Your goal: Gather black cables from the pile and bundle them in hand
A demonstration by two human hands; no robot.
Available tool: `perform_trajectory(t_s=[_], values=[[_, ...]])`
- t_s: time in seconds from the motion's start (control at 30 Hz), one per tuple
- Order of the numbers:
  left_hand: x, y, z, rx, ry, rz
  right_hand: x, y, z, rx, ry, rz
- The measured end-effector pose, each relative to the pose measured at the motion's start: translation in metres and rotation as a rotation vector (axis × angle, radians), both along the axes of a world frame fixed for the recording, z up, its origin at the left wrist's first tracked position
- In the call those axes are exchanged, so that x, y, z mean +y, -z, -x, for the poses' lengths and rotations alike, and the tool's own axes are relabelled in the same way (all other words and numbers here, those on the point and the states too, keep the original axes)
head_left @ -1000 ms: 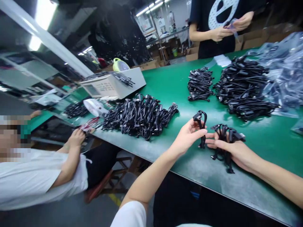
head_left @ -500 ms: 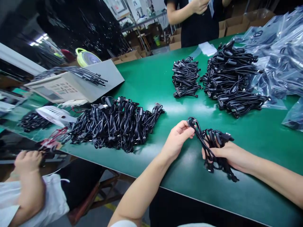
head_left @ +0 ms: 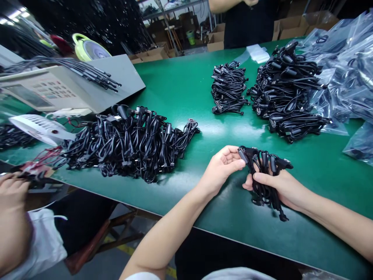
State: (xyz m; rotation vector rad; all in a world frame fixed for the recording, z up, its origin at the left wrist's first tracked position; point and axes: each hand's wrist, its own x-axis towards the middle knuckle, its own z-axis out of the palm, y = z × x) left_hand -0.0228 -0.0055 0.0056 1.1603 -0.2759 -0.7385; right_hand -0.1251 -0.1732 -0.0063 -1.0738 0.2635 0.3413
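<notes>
My left hand (head_left: 224, 167) pinches the upper left end of a bundle of black cables with moulded connectors (head_left: 264, 175). My right hand (head_left: 276, 188) grips the same bundle from below, with its fingers curled around the cables. The loose cable ends hang down towards the green table mat (head_left: 186, 93), and both hands are above the mat. Nearest to my hands, a little up and to the right, lies a heap of black cables (head_left: 291, 101). A smaller heap (head_left: 229, 87) lies beyond them.
A large cable heap (head_left: 128, 144) lies to the left. A grey tester (head_left: 67, 83) stands at the far left with cables on it. Bagged cables (head_left: 344, 74) fill the right side. A co-worker (head_left: 247, 27) stands across the table, and another person's hand (head_left: 11, 190) works at the left edge.
The cable loop once held apart in my left hand now sits with the bundle, and my hands are closer together. The view has turned, shifting the table's contents left and up.
</notes>
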Motion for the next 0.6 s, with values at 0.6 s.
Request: perform_trajectory(t_s=[0.6], values=[[0.0004, -0.0010, 0.0006, -0.099, -0.027, -0.029, 0.0072, -0.0030, -0.0015, -0.047, 0.083, 0.162]])
